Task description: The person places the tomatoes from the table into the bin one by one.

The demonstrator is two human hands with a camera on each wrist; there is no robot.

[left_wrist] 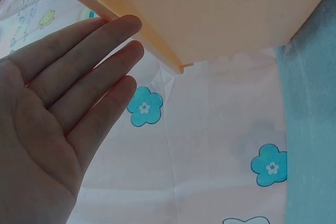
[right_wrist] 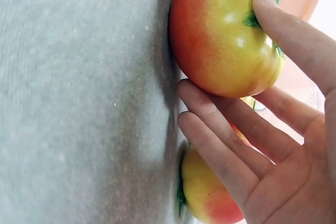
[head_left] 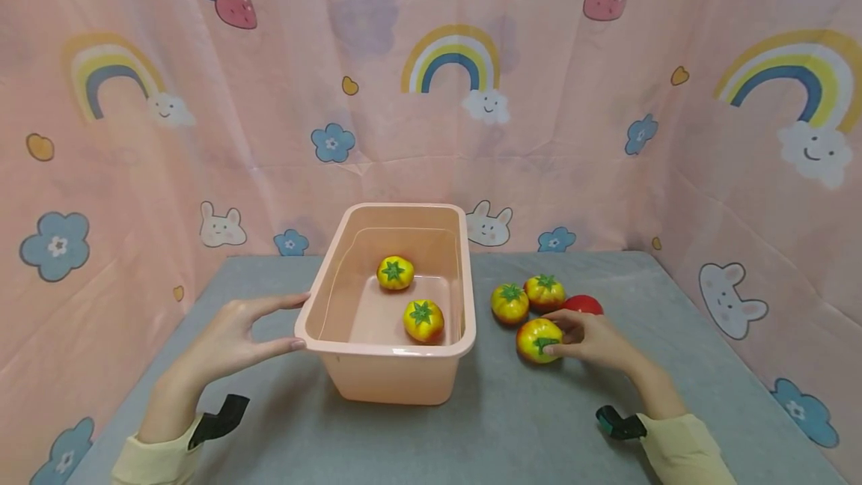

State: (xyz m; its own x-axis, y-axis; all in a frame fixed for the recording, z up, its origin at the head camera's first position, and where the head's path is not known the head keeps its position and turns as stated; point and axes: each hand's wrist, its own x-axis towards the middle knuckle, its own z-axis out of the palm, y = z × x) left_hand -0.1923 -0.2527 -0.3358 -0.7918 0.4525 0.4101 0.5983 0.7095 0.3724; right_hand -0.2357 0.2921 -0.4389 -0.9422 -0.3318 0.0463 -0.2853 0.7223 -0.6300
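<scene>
My left hand (head_left: 225,335) touches the left rim of a pink plastic bin (head_left: 387,379) with its fingertips and thumb. In the left wrist view its fingers (left_wrist: 100,66) lie nearly straight along the rim. My right hand (head_left: 601,339) holds a yellow-red tomato (head_left: 536,340) on the table, thumb by the green leaf crown and fingers against the side, as the right wrist view shows. Two like tomatoes, one at the back (head_left: 394,273) and one nearer (head_left: 423,320), lie inside the bin.
Behind the right hand sit two more yellow-red tomatoes, one left (head_left: 509,304) and one right (head_left: 545,293), and a red one (head_left: 583,304), partly hidden. A grey cloth covers the table (head_left: 539,425). Pink printed curtains (head_left: 417,163) close off the back and sides.
</scene>
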